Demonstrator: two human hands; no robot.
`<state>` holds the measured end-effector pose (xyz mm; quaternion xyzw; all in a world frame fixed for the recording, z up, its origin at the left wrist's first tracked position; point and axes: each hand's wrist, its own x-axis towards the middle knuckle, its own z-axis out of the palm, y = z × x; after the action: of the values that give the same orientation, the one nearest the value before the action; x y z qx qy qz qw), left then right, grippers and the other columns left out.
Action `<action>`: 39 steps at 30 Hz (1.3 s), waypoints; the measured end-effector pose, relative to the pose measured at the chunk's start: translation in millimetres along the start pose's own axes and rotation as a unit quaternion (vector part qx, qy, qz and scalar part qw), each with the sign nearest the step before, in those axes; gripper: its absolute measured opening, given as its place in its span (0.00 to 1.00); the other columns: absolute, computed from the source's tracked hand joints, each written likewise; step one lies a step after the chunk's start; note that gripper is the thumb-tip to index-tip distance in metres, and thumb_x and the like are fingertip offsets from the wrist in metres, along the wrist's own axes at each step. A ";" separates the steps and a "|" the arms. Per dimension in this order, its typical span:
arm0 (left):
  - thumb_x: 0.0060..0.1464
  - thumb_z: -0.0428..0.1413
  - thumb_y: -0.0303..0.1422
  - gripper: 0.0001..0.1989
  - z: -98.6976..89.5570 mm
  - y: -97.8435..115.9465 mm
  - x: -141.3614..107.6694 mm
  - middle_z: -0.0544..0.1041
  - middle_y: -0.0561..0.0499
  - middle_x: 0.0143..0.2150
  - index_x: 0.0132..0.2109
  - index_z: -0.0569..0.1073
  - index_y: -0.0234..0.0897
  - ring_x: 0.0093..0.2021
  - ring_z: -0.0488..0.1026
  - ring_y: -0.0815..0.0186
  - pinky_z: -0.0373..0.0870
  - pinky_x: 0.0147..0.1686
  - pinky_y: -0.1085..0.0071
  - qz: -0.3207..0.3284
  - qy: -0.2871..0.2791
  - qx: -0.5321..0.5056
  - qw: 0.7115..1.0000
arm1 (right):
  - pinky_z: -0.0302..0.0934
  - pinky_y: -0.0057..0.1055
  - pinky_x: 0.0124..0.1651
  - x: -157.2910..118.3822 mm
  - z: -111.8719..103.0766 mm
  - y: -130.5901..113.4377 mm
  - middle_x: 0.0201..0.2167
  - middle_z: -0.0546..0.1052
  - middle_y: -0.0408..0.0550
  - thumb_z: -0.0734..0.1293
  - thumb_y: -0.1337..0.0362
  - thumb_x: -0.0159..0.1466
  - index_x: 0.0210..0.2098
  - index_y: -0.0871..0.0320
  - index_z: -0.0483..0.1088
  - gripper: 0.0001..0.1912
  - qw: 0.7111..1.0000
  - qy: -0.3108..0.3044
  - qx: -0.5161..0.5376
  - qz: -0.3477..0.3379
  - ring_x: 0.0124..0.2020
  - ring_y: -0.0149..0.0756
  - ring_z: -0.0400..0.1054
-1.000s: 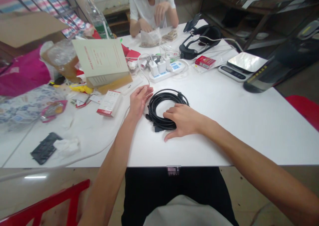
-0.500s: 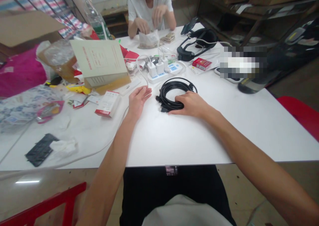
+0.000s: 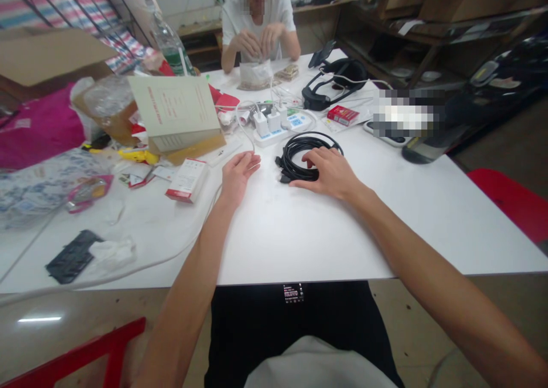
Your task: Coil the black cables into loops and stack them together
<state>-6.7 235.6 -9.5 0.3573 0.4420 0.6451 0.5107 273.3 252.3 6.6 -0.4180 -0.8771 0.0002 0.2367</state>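
Observation:
A coil of black cable lies on the white table, its dark plugs pointing left. My right hand is around the coil's near right side, loosely curled, with fingertips inside the ring and the thumb along its near edge. To the left of the coil, my left hand rests on its side on the table. Its fingers are stretched out and hold nothing. A thin white cable passes behind that hand and wrist. A white and red box stands just left of it.
A white power strip with chargers sits beyond the coil. Farther right are a black headset, a red box and a dark bottle. Bags and an open card folder crowd the left. Opposite, a person handles a plastic bag.
The black coil has shifted slightly away from me and to the right with my right hand, whose fingers look looser. My left hand has hardly moved. The other person's hands have come together.

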 end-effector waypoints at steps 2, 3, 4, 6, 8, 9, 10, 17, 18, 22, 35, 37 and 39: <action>0.56 0.71 0.39 0.13 0.2 0.1 -0.1 0.86 0.45 0.44 0.44 0.83 0.36 0.47 0.83 0.62 0.77 0.57 0.62 0.001 -0.002 -0.001 1.000 | 0.57 0.40 0.53 -0.4 -0.4 0.8 0.43 0.81 0.53 0.66 0.27 0.64 0.47 0.57 0.72 0.38 0.999 0.050 0.021 -0.002 0.46 0.46 0.73; 0.55 0.72 0.39 0.14 0.2 0.1 -0.1 0.86 0.45 0.44 0.44 0.83 0.36 0.46 0.83 0.62 0.77 0.56 0.62 0.001 -0.004 0.000 1.000 | 0.57 0.40 0.53 -0.4 -0.9 1.0 0.43 0.80 0.53 0.66 0.27 0.65 0.48 0.57 0.72 0.38 0.997 0.068 0.030 -0.002 0.46 0.45 0.73; 0.55 0.72 0.39 0.14 0.3 0.1 -0.1 0.86 0.45 0.44 0.44 0.83 0.36 0.46 0.83 0.62 0.77 0.56 0.62 0.002 -0.004 0.001 1.000 | 0.58 0.40 0.53 -0.4 -1.5 1.1 0.43 0.80 0.52 0.65 0.27 0.66 0.49 0.57 0.72 0.38 0.996 0.082 0.038 -0.001 0.45 0.44 0.73; 0.55 0.72 0.40 0.14 0.4 -0.1 -0.1 0.85 0.45 0.44 0.44 0.83 0.36 0.46 0.83 0.62 0.77 0.56 0.62 0.003 -0.005 0.005 1.000 | 0.58 0.39 0.52 -0.4 -2.9 0.7 0.43 0.80 0.52 0.66 0.28 0.66 0.51 0.57 0.71 0.38 0.994 0.096 0.049 0.005 0.45 0.44 0.73; 0.55 0.72 0.40 0.14 0.3 -0.3 -0.1 0.85 0.45 0.44 0.44 0.83 0.36 0.46 0.83 0.62 0.77 0.56 0.62 0.003 -0.005 0.007 1.000 | 0.58 0.40 0.52 -0.5 -4.1 0.0 0.43 0.80 0.52 0.66 0.28 0.66 0.52 0.57 0.71 0.38 0.994 0.095 0.054 0.011 0.45 0.44 0.73; 0.55 0.72 0.40 0.14 0.3 -0.3 -0.1 0.85 0.45 0.44 0.44 0.83 0.36 0.46 0.83 0.63 0.77 0.56 0.62 0.003 -0.005 0.008 1.000 | 0.58 0.40 0.52 -0.7 -4.5 -0.3 0.43 0.80 0.53 0.66 0.28 0.66 0.52 0.57 0.71 0.38 0.994 0.092 0.056 0.013 0.44 0.44 0.73; 0.55 0.72 0.40 0.14 0.3 -0.2 -0.2 0.85 0.45 0.44 0.44 0.83 0.36 0.46 0.83 0.63 0.77 0.56 0.62 0.003 -0.006 0.009 1.000 | 0.58 0.40 0.52 -0.9 -4.7 -0.6 0.43 0.80 0.53 0.65 0.28 0.66 0.52 0.57 0.71 0.38 0.994 0.088 0.057 0.015 0.44 0.45 0.73; 0.55 0.72 0.41 0.15 0.0 0.4 -0.4 0.85 0.44 0.44 0.44 0.82 0.36 0.46 0.84 0.62 0.77 0.55 0.62 -0.003 -0.005 0.016 1.000 | 0.59 0.40 0.52 -1.1 -4.1 -1.1 0.42 0.80 0.53 0.65 0.28 0.66 0.53 0.57 0.71 0.38 0.994 0.086 0.070 0.020 0.44 0.45 0.73; 0.55 0.72 0.41 0.15 0.0 0.4 -0.3 0.86 0.44 0.43 0.44 0.82 0.36 0.46 0.84 0.62 0.77 0.54 0.63 -0.003 -0.005 0.016 1.000 | 0.59 0.40 0.52 -1.0 -4.2 -1.3 0.42 0.80 0.53 0.65 0.28 0.66 0.53 0.57 0.71 0.38 0.994 0.086 0.071 0.020 0.44 0.44 0.73; 0.55 0.72 0.41 0.16 0.0 0.0 -0.1 0.85 0.45 0.43 0.44 0.82 0.36 0.46 0.84 0.62 0.77 0.54 0.63 -0.002 -0.006 0.016 1.000 | 0.59 0.39 0.52 -0.7 -4.6 -1.8 0.42 0.80 0.53 0.65 0.28 0.67 0.53 0.58 0.71 0.38 0.994 0.084 0.073 0.021 0.43 0.44 0.73; 0.56 0.71 0.40 0.14 1.5 1.9 -1.8 0.84 0.45 0.42 0.43 0.82 0.35 0.44 0.83 0.63 0.77 0.54 0.62 -0.003 -0.012 0.010 1.000 | 0.60 0.40 0.51 -0.5 -5.7 -2.7 0.40 0.80 0.52 0.65 0.29 0.67 0.53 0.57 0.71 0.37 0.993 0.087 0.078 0.027 0.43 0.44 0.73; 0.56 0.71 0.40 0.14 1.8 2.2 -1.9 0.84 0.45 0.42 0.43 0.82 0.35 0.44 0.83 0.62 0.76 0.54 0.61 -0.004 -0.011 0.011 1.000 | 0.60 0.40 0.52 -0.3 -6.1 -2.9 0.40 0.80 0.53 0.65 0.29 0.67 0.53 0.57 0.71 0.37 0.993 0.083 0.080 0.027 0.43 0.45 0.74; 0.56 0.71 0.40 0.14 2.0 2.6 -2.1 0.84 0.46 0.42 0.43 0.82 0.35 0.44 0.84 0.62 0.76 0.55 0.61 -0.006 -0.009 0.014 1.000 | 0.61 0.40 0.52 -0.2 -6.1 -3.1 0.40 0.80 0.53 0.65 0.29 0.67 0.53 0.57 0.71 0.37 0.993 0.080 0.080 0.028 0.43 0.45 0.74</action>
<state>-5.3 233.8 -6.4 0.3678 0.4480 0.6326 0.5136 273.6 248.9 12.5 -0.4204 -0.8405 0.0438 0.3390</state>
